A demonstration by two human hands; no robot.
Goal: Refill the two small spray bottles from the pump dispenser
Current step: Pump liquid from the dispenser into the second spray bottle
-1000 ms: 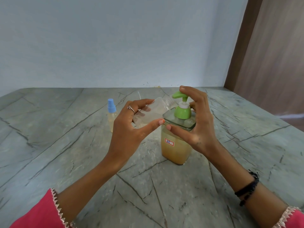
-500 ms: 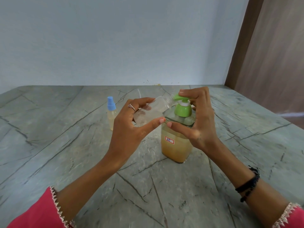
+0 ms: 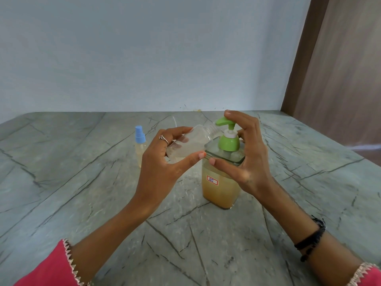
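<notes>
**Clear plastic bottle is being held tilted to the green pump spout**

Clear and thin-walled, the uncapped spray bottle [image 3: 190, 142] is lying tilted in the left hand [image 3: 162, 162], its threaded neck pointing up to just under the spout of the pump dispenser [image 3: 223, 168]. The left-hand grip is grasping the bottle's body, fingers curled over the top and thumb running underneath. The right hand [image 3: 245, 153] is arching over the dispenser: its index finger is resting on the green pump head [image 3: 224, 122], while the thumb is touching the front of the square shoulder. I am judging that grip as released, since nothing is being clenched.

Left of the dispenser and slightly behind it, the second spray bottle [image 3: 140, 147] is standing upright on the grey stone counter [image 3: 82, 193], its blue sprayer fitted and pale yellow liquid inside.

Handling, as a judgement: the held bottle is looking nearly empty, so it is probably very light and easily squeezed out of shape; holding it at mid-body is suiting it, gently enough not to dent the wall. Its narrow mouth is leaving little margin under the spout. The dispenser is looking rigid and well weighted by its amber liquid, so pressing the head straight down should not be tipping it. Any drips would be making the plastic slippery.
</notes>
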